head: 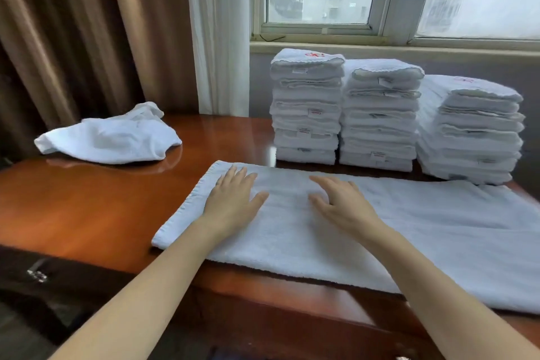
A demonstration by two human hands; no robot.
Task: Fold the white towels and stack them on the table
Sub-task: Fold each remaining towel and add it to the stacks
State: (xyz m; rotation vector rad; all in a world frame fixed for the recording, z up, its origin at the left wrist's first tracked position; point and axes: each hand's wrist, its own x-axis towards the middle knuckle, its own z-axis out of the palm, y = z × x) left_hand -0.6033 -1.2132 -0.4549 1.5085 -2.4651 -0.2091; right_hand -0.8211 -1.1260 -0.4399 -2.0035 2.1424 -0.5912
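A long white towel (423,231) lies spread flat across the wooden table (87,207), its right end running past the frame edge. My left hand (233,199) rests palm down with straight fingers near the towel's left end. My right hand (342,203) lies flat on the towel just to the right of it, fingers spread. Behind the towel stand three stacks of folded white towels: a left stack (306,108), a middle stack (380,117) and a lower right stack (470,131). A crumpled white towel (114,136) lies at the table's back left.
Brown curtains (73,38) and a white sheer curtain (216,32) hang behind the table. A window with a sill (380,45) is right behind the stacks. A dark bag or chair (38,275) sits below the table's left front edge.
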